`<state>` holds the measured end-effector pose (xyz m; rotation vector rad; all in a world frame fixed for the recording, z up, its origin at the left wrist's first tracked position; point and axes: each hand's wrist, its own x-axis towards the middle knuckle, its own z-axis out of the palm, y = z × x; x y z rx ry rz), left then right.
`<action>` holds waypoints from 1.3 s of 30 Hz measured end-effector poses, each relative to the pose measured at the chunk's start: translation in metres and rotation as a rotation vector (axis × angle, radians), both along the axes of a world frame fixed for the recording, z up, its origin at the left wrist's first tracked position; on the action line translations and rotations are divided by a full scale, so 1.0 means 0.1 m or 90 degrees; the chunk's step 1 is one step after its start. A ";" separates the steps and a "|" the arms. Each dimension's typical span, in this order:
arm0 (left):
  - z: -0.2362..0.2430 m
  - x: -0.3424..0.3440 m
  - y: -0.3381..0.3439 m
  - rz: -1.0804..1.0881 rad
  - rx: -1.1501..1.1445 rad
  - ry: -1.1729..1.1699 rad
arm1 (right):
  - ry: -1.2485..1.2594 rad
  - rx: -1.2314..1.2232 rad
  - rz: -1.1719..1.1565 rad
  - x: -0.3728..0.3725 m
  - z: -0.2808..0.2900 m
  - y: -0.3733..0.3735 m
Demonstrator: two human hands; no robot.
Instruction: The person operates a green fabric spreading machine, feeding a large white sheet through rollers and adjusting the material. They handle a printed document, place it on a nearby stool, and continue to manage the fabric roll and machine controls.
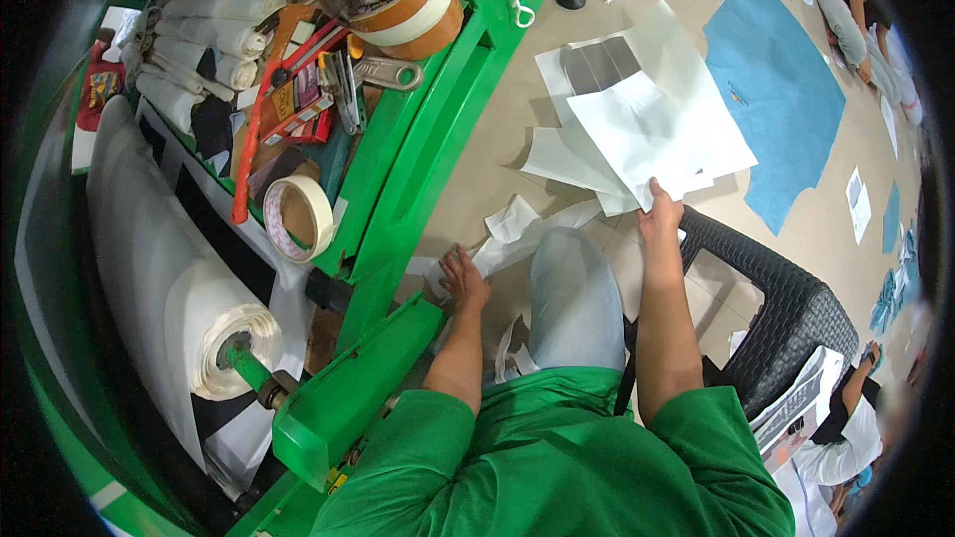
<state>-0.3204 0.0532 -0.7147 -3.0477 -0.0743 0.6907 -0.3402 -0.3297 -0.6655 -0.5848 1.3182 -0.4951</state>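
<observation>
The right hand [660, 216] holds a loose fan of white sheets [647, 129] by their near edge, the thumb on top and the fingers hidden beneath; the sheets spread out ahead of it, above the tan floor [686, 288], one of them showing a grey printed panel [602, 67]; the left hand [465, 281] is low beside the green frame [408, 179], its fingers bent and a little parted, at the end of a white strip [542, 236]; whether they pinch the strip or only rest by it, one cannot tell.

The step in hand looks like sorting or gathering the paper; the next move seems to call for a firm thumb on the sheets, so that the lower ones do not slide out, and for the left hand to work clear of the frame's edge; the knee [575, 273] lies between the two hands, and the black stool [776, 273] stands just beside the right forearm, so room for a sweep to the right looks tight.
</observation>
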 end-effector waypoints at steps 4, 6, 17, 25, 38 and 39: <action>-0.06 0.16 0.17 -0.078 0.009 0.135 | 0.008 0.020 0.003 -0.06 0.01 -0.05; -0.06 0.20 0.16 -0.140 0.061 0.178 | 0.007 0.031 0.009 -0.07 0.01 -0.04; 0.26 0.83 -0.26 0.649 -0.821 0.276 | -0.050 -0.130 0.055 0.22 0.20 0.31; 1.10 1.03 -1.34 0.844 -1.300 0.231 | 0.081 -0.447 0.307 0.23 0.46 0.57; 1.13 0.99 -2.08 0.703 -0.770 -0.370 | -0.310 -0.092 0.651 0.09 1.13 0.96; 1.10 0.99 -2.10 0.685 -0.753 -0.391 | -0.370 -0.015 0.619 0.08 1.13 0.99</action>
